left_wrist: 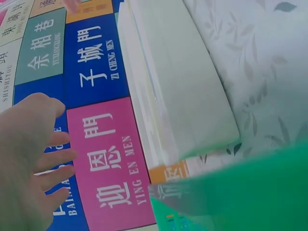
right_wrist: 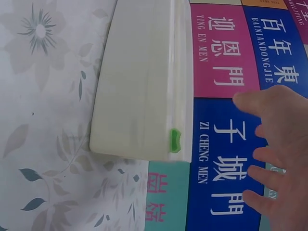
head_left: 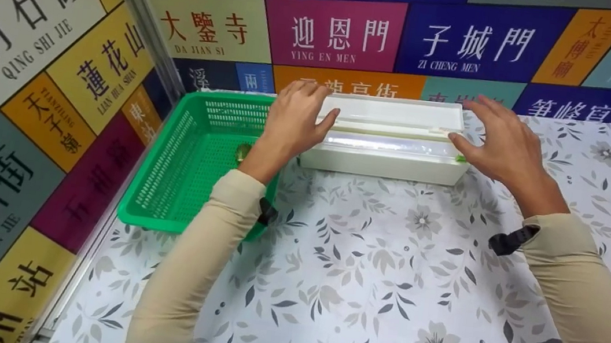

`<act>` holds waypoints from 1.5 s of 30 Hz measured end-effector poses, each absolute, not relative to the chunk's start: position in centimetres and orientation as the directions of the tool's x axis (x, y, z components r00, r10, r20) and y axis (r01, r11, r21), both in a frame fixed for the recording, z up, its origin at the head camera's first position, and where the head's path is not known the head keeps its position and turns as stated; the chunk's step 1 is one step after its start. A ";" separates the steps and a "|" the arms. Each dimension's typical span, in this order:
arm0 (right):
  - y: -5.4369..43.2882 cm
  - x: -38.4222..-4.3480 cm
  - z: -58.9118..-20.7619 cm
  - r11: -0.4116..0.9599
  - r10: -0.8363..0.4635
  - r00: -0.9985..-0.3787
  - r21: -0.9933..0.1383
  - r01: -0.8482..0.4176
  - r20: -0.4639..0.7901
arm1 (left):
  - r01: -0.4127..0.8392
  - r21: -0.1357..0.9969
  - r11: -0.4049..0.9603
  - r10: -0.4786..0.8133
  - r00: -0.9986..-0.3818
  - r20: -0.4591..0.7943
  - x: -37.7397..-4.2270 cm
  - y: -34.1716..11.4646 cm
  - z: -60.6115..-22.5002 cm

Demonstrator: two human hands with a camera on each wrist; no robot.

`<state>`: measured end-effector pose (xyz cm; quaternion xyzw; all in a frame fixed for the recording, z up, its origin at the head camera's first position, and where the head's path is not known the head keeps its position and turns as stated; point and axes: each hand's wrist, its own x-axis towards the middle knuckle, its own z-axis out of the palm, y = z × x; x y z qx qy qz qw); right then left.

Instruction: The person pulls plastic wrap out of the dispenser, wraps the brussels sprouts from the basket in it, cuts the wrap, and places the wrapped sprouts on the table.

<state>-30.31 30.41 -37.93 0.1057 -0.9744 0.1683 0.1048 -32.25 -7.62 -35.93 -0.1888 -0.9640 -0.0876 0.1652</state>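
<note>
A long white box (head_left: 385, 165), which looks like a cling film dispenser, stands at the back of the table with its lid (head_left: 394, 111) raised. Along its front edge runs a clear shiny strip, and a small green slider (right_wrist: 175, 140) sits at the right end. Near the box's left end is my left hand (head_left: 296, 115), fingers loosely bent and holding nothing. My right hand (head_left: 504, 140) hovers by the right end with fingers spread. Both wrist views show a gap between the left hand (left_wrist: 36, 154), the right hand (right_wrist: 276, 149) and the box.
To the left of the box stands a green plastic basket (head_left: 147, 199), partly behind my left forearm. A small round greenish-brown thing (head_left: 242, 154) lies inside it. A flowered cloth (head_left: 360, 295) covers the table, and colourful sign-patterned walls (head_left: 334, 29) rise behind and to the left.
</note>
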 end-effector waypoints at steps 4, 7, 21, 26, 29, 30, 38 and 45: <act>30.7 -30.3 -38.4 0.927 -0.170 -0.963 -0.298 -0.229 0.209 | 0.388 0.123 0.914 0.336 -0.890 0.309 -32.6 -6.9 -36.2; 30.8 -30.3 -38.8 0.929 -0.170 -0.966 -0.297 -0.223 0.192 | 0.386 0.134 0.913 0.342 -0.901 0.268 -32.9 -6.6 -36.5; 31.1 -30.0 -41.0 0.914 -0.234 -0.956 -0.295 -0.278 0.175 | 0.344 0.179 0.922 0.342 -0.939 0.043 -33.4 -7.3 -39.1; 31.2 -30.0 -41.2 0.912 -0.249 -0.953 -0.289 -0.290 0.171 | 0.346 0.164 0.924 0.344 -0.938 0.041 -33.4 -7.3 -39.7; 31.2 -30.0 -41.3 0.910 -0.257 -0.951 -0.289 -0.298 0.170 | 0.348 0.147 0.926 0.345 -0.938 0.047 -33.5 -7.2 -39.8; 31.3 -30.0 -41.4 0.908 -0.258 -0.951 -0.293 -0.299 0.169 | 0.349 0.142 0.926 0.346 -0.937 0.049 -33.5 -7.2 -39.9; 31.4 -30.2 -41.5 0.906 -0.252 -0.956 -0.311 -0.289 0.153 | 0.352 0.151 0.924 0.347 -0.936 0.058 -33.6 -6.9 -40.1; 31.3 -30.2 -41.6 0.908 -0.239 -0.959 -0.316 -0.277 0.152 | 0.356 0.173 0.918 0.352 -0.934 0.053 -33.8 -6.7 -40.1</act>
